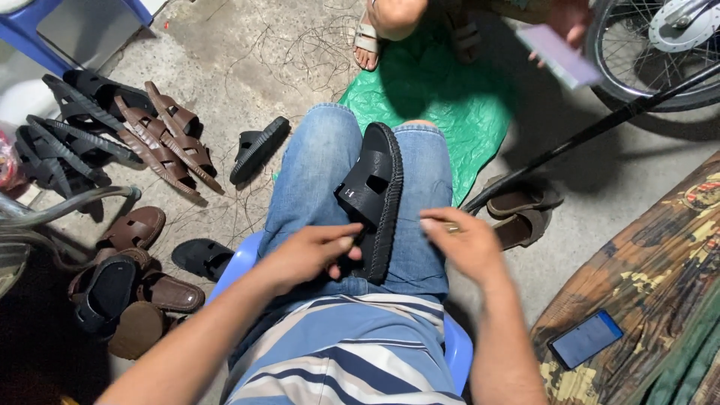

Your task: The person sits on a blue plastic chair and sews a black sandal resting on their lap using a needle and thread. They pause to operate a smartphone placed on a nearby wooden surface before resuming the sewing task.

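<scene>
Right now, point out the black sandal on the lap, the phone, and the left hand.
black sandal (379,184), head view, on its upper strap.
phone (585,339), head view, screen centre.
left hand (315,251), head view, back of hand.

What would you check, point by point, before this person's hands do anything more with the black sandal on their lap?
1. Black sandal lies steady between the knees: ok.
2. Left hand touches the sandal's heel end: ok, though a firm grip cannot be told.
3. Right hand has a small item in its fingers: cannot tell what it is; blurred.
4. Right hand is off the sandal: ok.
5. Another person's foot is well away, on the green sheet: ok.
</scene>
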